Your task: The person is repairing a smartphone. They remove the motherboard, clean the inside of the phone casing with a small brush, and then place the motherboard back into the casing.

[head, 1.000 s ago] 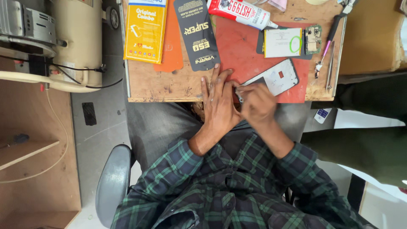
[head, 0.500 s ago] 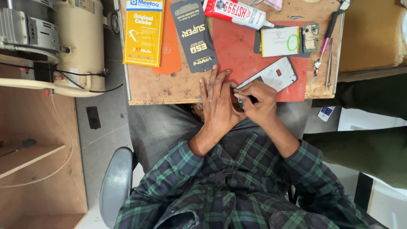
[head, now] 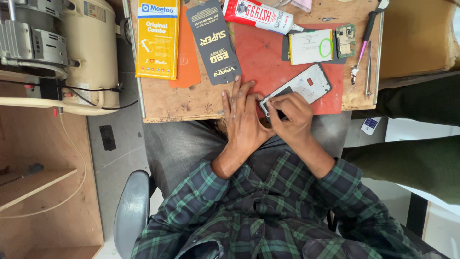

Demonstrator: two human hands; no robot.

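Both hands meet at the phone [head: 298,89] on the surface. Left hand [head: 243,115] lies flat, fingers spread; right hand [head: 291,113] pinches its near corner. Thin, stiff, probably fragile: best held by its edges.

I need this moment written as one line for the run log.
left hand: flat on red mat | right hand: gripping lower end of phone frame | glue tube: untouched
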